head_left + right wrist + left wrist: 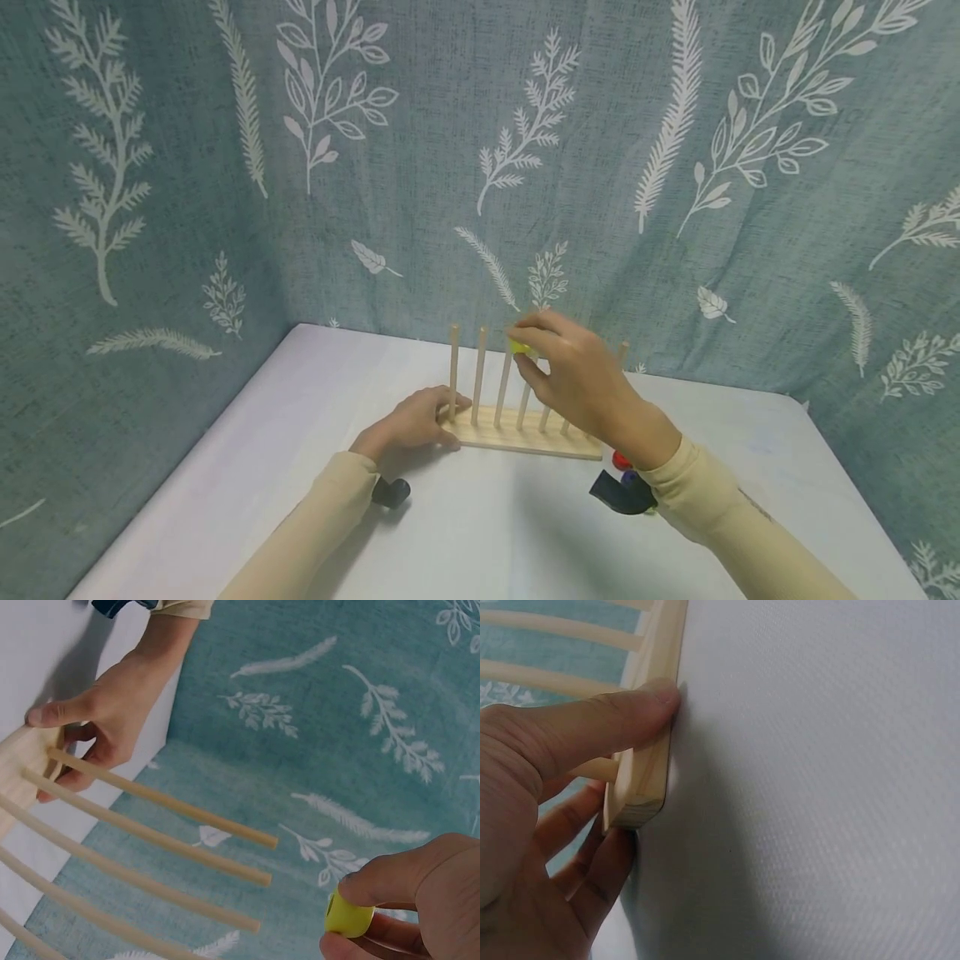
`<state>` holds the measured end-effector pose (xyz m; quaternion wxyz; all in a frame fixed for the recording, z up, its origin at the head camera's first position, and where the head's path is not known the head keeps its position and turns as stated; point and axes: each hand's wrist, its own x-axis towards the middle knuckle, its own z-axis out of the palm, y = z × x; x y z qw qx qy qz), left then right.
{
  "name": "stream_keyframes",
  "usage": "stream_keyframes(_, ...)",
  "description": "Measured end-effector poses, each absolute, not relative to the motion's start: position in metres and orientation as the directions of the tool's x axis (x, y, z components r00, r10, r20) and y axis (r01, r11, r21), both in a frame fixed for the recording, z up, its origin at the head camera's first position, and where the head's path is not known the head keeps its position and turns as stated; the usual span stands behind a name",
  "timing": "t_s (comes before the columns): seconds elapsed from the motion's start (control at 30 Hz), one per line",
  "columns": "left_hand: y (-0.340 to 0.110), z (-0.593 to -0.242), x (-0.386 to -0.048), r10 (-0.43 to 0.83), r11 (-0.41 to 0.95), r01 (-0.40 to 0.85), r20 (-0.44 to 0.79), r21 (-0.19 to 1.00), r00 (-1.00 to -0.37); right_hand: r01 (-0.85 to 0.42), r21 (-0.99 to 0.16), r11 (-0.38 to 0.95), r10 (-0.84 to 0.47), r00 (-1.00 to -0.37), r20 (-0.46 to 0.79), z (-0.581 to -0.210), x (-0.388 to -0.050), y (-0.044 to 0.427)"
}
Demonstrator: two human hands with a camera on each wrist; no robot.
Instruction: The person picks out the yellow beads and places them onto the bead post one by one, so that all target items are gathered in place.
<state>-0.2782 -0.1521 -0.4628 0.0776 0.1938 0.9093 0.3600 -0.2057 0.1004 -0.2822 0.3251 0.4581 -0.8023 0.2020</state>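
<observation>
My left hand [415, 419] grips the near left end of the rack [510, 439], thumb over the front edge and fingers round behind, while the base sits flat on the counter [450, 533] with its pegs upright. My right hand [577, 373] pinches the yellow bead [351, 916] between thumb and fingers, up at the height of the peg tops; the right wrist view shows it just off the tips, apart from them and roughly in line with the third peg [502, 392] from the left. I take this as the lining-up step, the bead not yet on any peg. As I judge it, the next move calls for turning its hole squarely over one tip, lowering gently, then letting go, with my left hand bracing the rack against tipping. A red bead [622, 460] and a purple bead [628, 477] lie near the rack's right end, partly hidden by my right arm.
</observation>
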Motion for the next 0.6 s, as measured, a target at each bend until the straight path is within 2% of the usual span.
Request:
stream_keyframes(0.33,-0.153,-0.462,-0.279,0.412,0.664,0.288,-0.016,0.690,-0.911,-0.887,0.005,0.462,-0.633,-0.326,0.702,-0.273,-0.213,0.077)
stream_keyframes(0.6,-0.153,-0.462,-0.278,0.408,0.657,0.272,-0.028,0.703,-0.913,-0.897,-0.009,0.442,-0.653,-0.329,0.683,-0.275,-0.225,0.061)
